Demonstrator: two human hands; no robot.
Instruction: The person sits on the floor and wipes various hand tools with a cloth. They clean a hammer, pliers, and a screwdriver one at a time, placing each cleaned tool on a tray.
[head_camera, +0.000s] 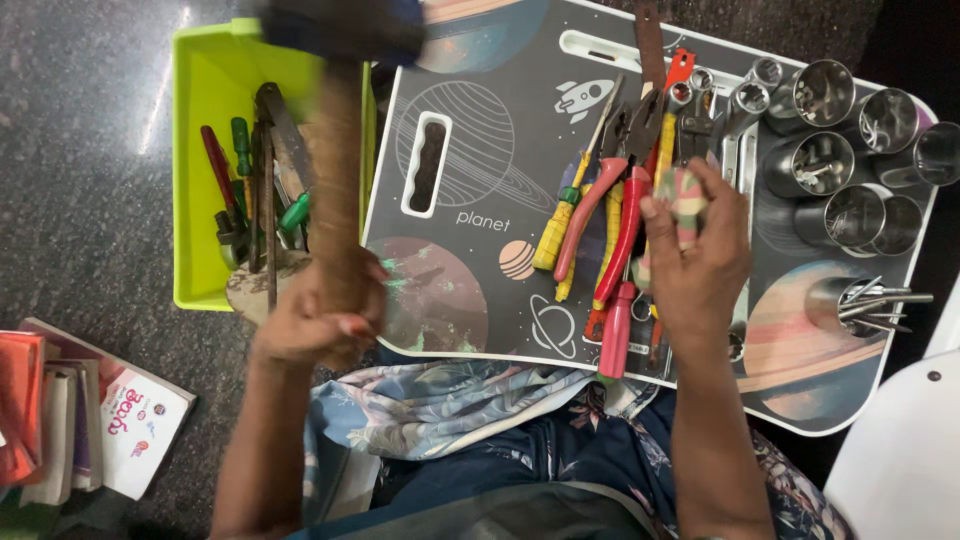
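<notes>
From the head camera, looking straight down, the person's left hand (318, 318) sits at lower left of centre, fingers wrapped tight round the wooden handle of a hammer (338, 190). The handle runs up the frame, blurred, and its dark head sits at the top edge, over the lime-green plastic tray (205, 120) in the upper left. In that tray lie screwdrivers (232, 180) with red and green handles, along with a few darker metal tools I cannot tell apart.

The right hand (700, 265) is right of centre, fingers curled in around a small pinkish-green object (685, 195) pinched between thumb and fingertips; what it is I cannot make out. It hovers above a row of pliers (615, 215) with red, pink and yellow grips, laid out on a dark lap tray printed with planets (470, 130) that fills the middle of the frame.

Toward the upper right of that tray stand several shiny steel cups (830, 160); one lower down at the right holds thin metal rods (880, 300). In the bottom left corner, on the dark speckled floor, lie some books (90, 410). Flowered cloth covers the person's lap at the bottom centre.
</notes>
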